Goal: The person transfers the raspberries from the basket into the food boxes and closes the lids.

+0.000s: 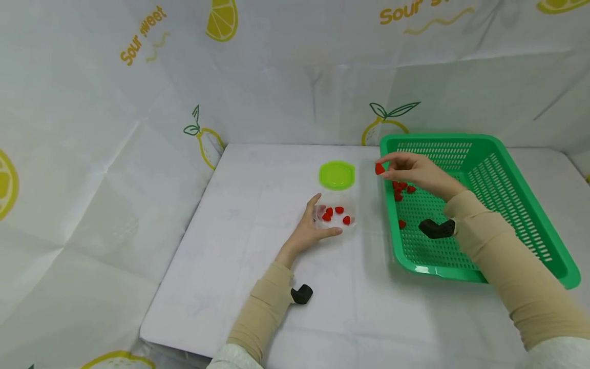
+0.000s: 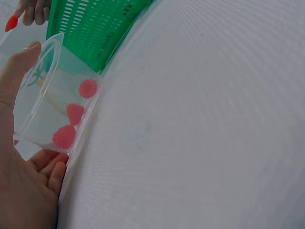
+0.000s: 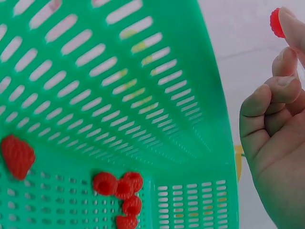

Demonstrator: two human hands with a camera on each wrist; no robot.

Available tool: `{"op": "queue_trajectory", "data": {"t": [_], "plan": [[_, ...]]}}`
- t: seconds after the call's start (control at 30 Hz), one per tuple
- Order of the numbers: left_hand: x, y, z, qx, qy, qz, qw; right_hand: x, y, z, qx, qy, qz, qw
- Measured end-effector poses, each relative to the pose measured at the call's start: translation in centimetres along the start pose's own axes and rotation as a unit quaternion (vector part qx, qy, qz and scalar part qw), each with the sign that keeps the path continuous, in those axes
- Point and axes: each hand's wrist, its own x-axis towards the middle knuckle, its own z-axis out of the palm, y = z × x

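My left hand (image 1: 312, 228) cups a clear plastic cup (image 1: 335, 216) on the white table, thumb and fingers around its wall (image 2: 50, 102). Several red berries (image 1: 338, 210) lie inside the cup (image 2: 75, 113). My right hand (image 1: 415, 171) hovers over the left rim of the green basket (image 1: 484, 154) and pinches one red berry (image 1: 379, 168) at its fingertips (image 3: 276, 22). More red berries (image 1: 400, 188) lie on the basket floor (image 3: 119, 188), along with a strawberry-like piece (image 3: 17, 156).
A lime green lid (image 1: 337, 175) lies on the table behind the cup. The green basket (image 2: 95, 28) stands just right of the cup. Lemon-print sheeting forms walls at the back and left. The table's front edge runs near my forearms.
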Motion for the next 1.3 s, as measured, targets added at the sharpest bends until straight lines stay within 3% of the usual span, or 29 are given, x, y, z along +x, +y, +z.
{"op": "queue_trajectory", "data": {"t": [0.2, 0.73, 0.93, 1.1, 1.3], "plan": [[-0.1, 0.1, 0.1, 0.004, 0.002, 0.0, 1.0, 0.9, -0.2, 0.8, 0.006, 0.0, -0.012, 1.0], [0.0, 0.4, 0.2, 0.004, 0.007, -0.005, 1.0, 2.8, -1.0, 2.6, 0.023, -0.051, -0.031, 0.998], [0.0, 0.5, 0.2, 0.003, 0.006, -0.009, 0.9999, 2.9, -1.3, 2.7, 0.009, -0.069, -0.009, 0.998], [0.0, 0.4, 0.2, 0.004, 0.005, -0.008, 0.9999, 3.1, -1.5, 2.8, -0.026, -0.099, 0.001, 0.995], [0.0, 0.4, 0.2, 0.006, 0.005, -0.006, 1.0, 3.4, -2.3, 3.0, -0.055, -0.164, 0.005, 0.985]]}}
